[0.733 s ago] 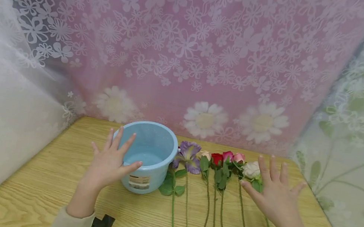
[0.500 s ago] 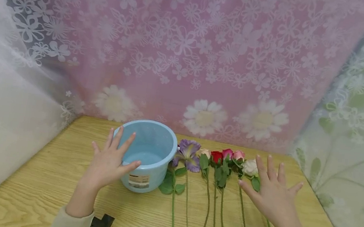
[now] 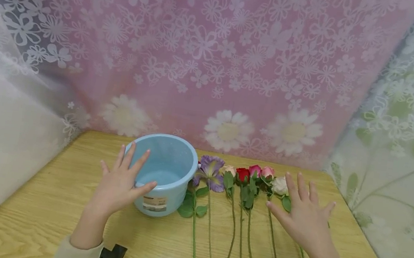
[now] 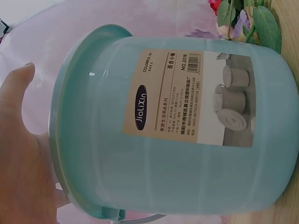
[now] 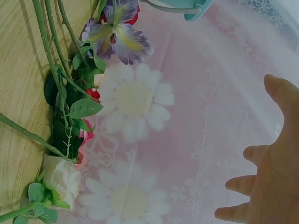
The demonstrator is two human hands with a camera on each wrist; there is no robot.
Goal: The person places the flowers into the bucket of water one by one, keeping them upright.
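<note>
A light blue plastic bucket (image 3: 178,198) stands upright on the table, its paper label (image 4: 187,98) filling much of the left wrist view. My left hand (image 3: 118,189) is raised with fingers spread, overlapping the bucket's left side in the head view; whether it touches the rim I cannot tell. My right hand (image 3: 304,221) is held up over the table's right side, fingers spread, holding nothing. Nearest to it lies a white rose (image 3: 280,185). Further left lie a light pink rose (image 3: 267,172), a bright pink rose (image 3: 255,171), a red rose (image 3: 242,174), a cream rose (image 3: 228,170) and a purple iris (image 3: 210,173).
Long stems point toward the front of the wooden table (image 3: 48,213). A leafy stem (image 3: 194,229) lies beside the bucket, its bloom mostly hidden. A pink flowered curtain (image 3: 199,60) hangs behind, with pale curtains at left and right (image 3: 398,168).
The head view has shifted slightly, so everything sits a bit further left and higher. My right hand has drifted slightly left toward the white rose. Both hands keep their spread fingers.
</note>
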